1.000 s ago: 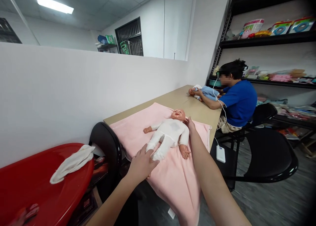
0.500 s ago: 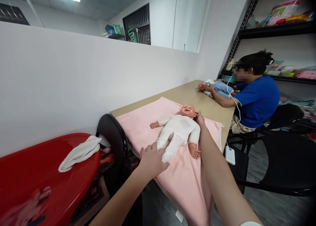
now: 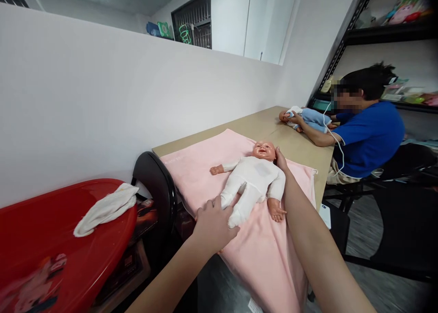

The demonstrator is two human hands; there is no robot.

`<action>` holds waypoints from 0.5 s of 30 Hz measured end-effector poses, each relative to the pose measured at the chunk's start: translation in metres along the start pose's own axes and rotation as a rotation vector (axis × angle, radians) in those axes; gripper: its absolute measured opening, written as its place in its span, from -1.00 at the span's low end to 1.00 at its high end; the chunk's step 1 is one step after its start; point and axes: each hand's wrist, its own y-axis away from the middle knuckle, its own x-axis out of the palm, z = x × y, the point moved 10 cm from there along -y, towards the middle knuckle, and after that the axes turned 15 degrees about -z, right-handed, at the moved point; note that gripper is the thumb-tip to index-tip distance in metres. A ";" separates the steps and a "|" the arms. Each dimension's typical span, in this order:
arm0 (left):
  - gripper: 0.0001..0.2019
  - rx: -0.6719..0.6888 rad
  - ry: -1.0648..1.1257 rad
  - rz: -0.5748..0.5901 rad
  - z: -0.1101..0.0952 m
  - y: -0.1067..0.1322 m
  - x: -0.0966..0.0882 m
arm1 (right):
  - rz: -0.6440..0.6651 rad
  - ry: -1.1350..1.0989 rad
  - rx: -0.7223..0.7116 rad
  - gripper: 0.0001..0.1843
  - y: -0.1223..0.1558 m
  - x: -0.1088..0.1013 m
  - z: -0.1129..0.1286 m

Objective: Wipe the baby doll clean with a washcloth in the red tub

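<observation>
A baby doll in a white sleepsuit lies on its back on a pink blanket spread over the wooden table. My left hand rests at the doll's feet, fingers curled around them. My right hand reaches along the doll's far side and touches behind its head; its fingers are mostly hidden by the head.
A red plastic tub with a white cloth on its rim stands at left. A black chair back is between tub and table. A person in a blue shirt sits further along with another doll. Shelves with toys stand behind.
The view has shifted a little closer and lower. Both hands stay at the doll's feet and head; the doll has barely moved.
</observation>
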 end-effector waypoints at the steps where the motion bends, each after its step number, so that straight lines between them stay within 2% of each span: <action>1: -0.40 0.000 0.001 0.002 0.000 0.000 0.000 | 0.006 0.003 0.047 -0.36 0.005 0.003 -0.003; 4: -0.43 -0.004 0.007 -0.004 0.001 -0.001 0.000 | 0.008 -0.009 0.087 -0.24 0.017 0.009 -0.001; 11: -0.47 0.010 0.033 -0.020 0.002 0.001 0.001 | -0.040 -0.054 0.074 -0.27 0.018 0.006 0.006; 15: -0.46 0.020 0.024 -0.033 0.001 0.002 0.002 | -0.170 -0.071 -0.015 -0.32 0.018 -0.006 0.022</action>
